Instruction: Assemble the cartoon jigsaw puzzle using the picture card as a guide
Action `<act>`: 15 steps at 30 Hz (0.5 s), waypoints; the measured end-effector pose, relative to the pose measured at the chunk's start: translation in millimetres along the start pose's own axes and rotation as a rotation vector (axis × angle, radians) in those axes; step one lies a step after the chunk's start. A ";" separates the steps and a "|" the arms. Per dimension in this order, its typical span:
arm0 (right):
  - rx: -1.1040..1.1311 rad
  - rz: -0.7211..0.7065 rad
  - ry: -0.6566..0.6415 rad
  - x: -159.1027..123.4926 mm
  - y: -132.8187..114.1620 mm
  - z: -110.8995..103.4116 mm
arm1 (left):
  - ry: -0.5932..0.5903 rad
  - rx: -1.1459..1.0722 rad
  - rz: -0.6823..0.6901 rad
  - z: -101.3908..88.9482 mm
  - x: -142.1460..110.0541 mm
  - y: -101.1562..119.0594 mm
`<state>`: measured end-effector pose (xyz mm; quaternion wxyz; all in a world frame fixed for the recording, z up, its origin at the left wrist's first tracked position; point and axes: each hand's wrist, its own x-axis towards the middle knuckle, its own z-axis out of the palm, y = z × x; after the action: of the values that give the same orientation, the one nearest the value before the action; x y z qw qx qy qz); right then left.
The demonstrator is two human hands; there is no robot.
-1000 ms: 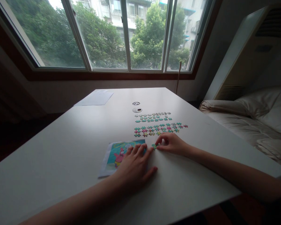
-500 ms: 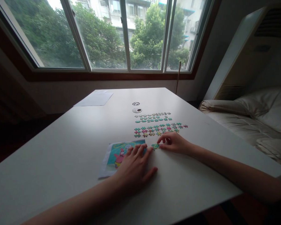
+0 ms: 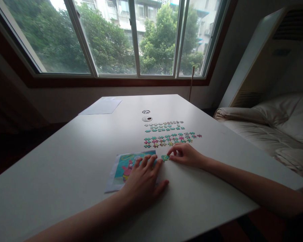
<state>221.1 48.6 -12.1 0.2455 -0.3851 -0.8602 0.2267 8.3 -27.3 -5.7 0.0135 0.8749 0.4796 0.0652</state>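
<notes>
My left hand [image 3: 144, 176] lies with fingers spread over the right part of a cartoon picture sheet [image 3: 121, 168] showing a pink starfish on teal. Its index fingertip is close to a small green jigsaw puzzle piece [image 3: 164, 157] lying beside the sheet's right edge. From the right, my right hand [image 3: 186, 155] has thumb and index finger closed at that piece's right side. Whether the piece is one or several joined is too small to tell. Beyond the hands, loose jigsaw pieces [image 3: 168, 137] in teal, pink and yellow lie in several rows.
Two small round items [image 3: 146, 118] lie behind the rows on the white table [image 3: 65, 161]. White paper [image 3: 101, 107] rests at the far left corner. A cream sofa [image 3: 257, 124] stands along the right, and a window [image 3: 111, 40] is ahead.
My right hand and the green piece have shifted very slightly left, much like the whole view. My left hand stays on the picture sheet.
</notes>
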 end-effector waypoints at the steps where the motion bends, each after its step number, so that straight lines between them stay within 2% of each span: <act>1: 0.004 -0.003 0.006 -0.1 0.2 0.7 | 0.001 -0.001 0.001 0.2 -0.1 -0.1; 9: 0.028 0.034 0.056 0.9 3.3 3.5 | -0.014 0.007 0.013 -1.6 0.5 0.4; 15: -0.017 0.005 0.058 0.5 -0.8 4.2 | -0.019 0.017 -0.006 -3.3 0.7 1.9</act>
<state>218.0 47.6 -14.8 0.2666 -0.3956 -0.8537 0.2088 9.9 -27.8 -2.1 0.0107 0.8741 0.4827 0.0527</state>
